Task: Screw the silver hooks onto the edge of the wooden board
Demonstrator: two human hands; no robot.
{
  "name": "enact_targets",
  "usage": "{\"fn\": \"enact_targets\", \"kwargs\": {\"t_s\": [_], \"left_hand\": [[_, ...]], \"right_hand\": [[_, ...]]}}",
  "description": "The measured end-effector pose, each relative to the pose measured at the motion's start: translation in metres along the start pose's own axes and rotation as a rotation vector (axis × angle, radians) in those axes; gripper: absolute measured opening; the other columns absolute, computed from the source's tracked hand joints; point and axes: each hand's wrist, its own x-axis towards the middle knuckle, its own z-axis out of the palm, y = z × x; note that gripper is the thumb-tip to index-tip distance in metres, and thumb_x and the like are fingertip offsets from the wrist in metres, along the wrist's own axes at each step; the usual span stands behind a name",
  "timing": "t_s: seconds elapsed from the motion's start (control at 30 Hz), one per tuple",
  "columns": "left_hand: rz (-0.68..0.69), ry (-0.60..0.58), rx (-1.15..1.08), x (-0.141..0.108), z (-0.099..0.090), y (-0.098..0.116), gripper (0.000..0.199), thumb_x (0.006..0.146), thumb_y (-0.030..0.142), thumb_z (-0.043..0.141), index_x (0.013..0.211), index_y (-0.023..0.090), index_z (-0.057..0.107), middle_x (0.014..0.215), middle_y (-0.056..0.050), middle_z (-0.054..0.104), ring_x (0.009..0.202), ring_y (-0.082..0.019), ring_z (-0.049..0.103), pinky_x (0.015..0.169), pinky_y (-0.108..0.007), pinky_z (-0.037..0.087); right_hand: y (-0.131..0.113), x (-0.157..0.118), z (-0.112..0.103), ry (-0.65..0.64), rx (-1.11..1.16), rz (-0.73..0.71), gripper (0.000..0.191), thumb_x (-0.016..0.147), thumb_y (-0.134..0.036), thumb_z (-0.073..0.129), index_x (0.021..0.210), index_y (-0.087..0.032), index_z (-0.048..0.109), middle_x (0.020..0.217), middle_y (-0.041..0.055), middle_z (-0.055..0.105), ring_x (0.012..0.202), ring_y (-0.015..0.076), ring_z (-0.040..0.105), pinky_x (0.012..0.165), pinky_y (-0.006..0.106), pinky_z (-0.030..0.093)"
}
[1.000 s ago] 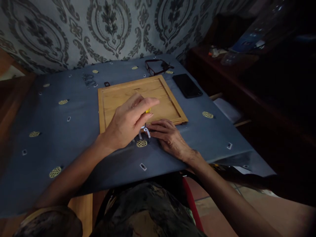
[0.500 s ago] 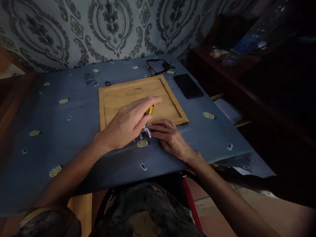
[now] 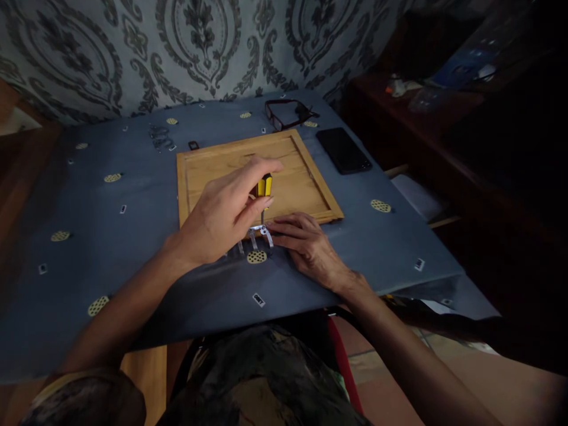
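My left hand (image 3: 222, 210) is closed round a screwdriver (image 3: 265, 186) with a yellow and black handle. Its shaft points down, nearly upright, at a shiny metal hook rack (image 3: 255, 229) along the near edge of a framed wooden board (image 3: 290, 177). Several hooks of the rack stick out toward me over the tablecloth; my left hand covers part of the strip. My right hand (image 3: 306, 245) lies with its fingers stretched out beside the rack's right end, fingertips touching the board's edge. Whether they also press on the metal, I cannot tell.
Behind the board lie eyeglasses (image 3: 284, 122), a small dark rectangular piece (image 3: 193, 145) and a pile of thin metal pieces (image 3: 160, 139). A black phone (image 3: 343, 151) rests right of the board. A plastic bottle (image 3: 461, 71) is on the dark furniture at the right.
My left fingers have shifted round the screwdriver, and more of its handle and its shaft now show. My right hand stays in place. The view has shifted slightly.
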Motion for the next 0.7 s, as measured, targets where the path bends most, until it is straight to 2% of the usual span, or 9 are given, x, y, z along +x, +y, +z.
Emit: {"fn": "enact_targets", "kwargs": {"t_s": [0.7], "left_hand": [[0.074,-0.046,-0.027,0.0003,0.0088,-0.0019,0.036,0.096,0.010,0.055,0.129,0.021,0.053,0.120,-0.002,0.068,0.107,-0.015,0.069,0.092,-0.030,0.061]], "right_hand": [[-0.0001,-0.0012,0.0006,0.010,0.010,0.010,0.042,0.091,-0.003,0.050,0.115,-0.030,0.073,0.127,0.0012,0.073,0.121,0.0252,0.060,0.102,0.053,0.049]]}}
